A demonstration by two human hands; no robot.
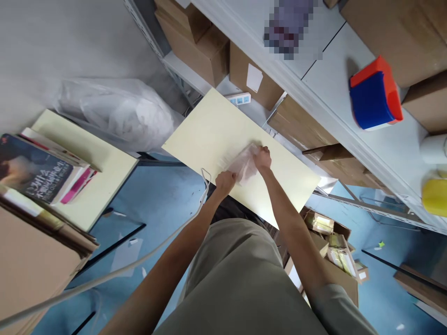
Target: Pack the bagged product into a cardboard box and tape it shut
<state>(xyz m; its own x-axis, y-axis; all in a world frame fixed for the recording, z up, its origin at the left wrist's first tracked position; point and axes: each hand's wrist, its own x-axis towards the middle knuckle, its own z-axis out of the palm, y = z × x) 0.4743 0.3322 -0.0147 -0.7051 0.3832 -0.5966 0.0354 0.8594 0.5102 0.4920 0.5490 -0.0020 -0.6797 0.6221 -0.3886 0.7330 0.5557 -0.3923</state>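
Observation:
A clear, crinkled plastic bag (243,166) is stretched between my two hands over a pale yellow tabletop (206,125). My left hand (226,182) is closed on its near left edge, close to the table's front edge. Fingers curled, my right hand (262,158) grips the bag's right side, farther from my body. The bag is blurred, and I cannot make out whether anything is inside it. A white cable (202,197) with a loop at its end hangs just left of my left hand.
Books (38,170) lie on a second pale table (115,172) at left. Beside it rests a large translucent plastic sack (122,109). Shelving with cardboard boxes (209,51) and a red-blue holder (373,97) runs along the right. A power strip (239,99) lies behind the tabletop; opened boxes (335,274) stand below right.

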